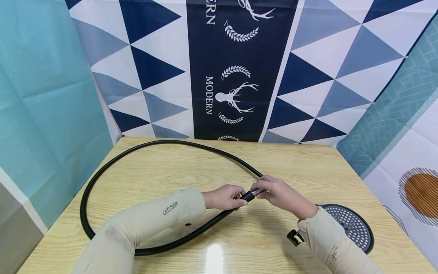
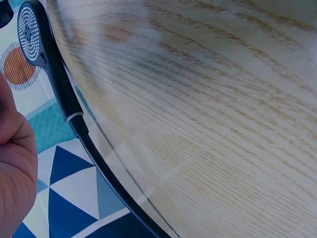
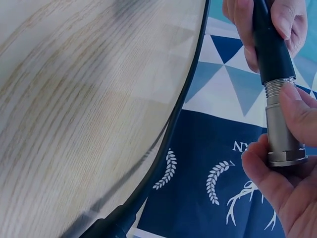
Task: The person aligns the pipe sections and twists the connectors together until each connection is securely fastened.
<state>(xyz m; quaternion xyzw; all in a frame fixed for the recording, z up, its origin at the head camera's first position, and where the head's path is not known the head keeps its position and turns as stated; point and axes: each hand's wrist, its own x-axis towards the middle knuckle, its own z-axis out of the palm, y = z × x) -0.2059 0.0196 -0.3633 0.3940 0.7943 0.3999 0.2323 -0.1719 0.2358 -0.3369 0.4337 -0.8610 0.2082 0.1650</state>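
Your pale sleeves [image 1: 116, 243] come nearest, rising from the bottom edge of the frame. Right of centre, your left hand [image 1: 224, 198] pinches the black end [image 1: 248, 196] of the hose [image 1: 164, 141], and your right hand [image 1: 282, 193] pinches the metal fitting [image 3: 280, 131] meeting it (bare threads [image 3: 273, 90] show between the two in the right wrist view). The hose loops over the left half of the table [image 1: 205, 167]. At lower right the shower head [image 1: 352, 224] lies partly hidden by your right sleeve [image 1: 342, 243], with a small black part [image 1: 294, 237] just beside that sleeve.
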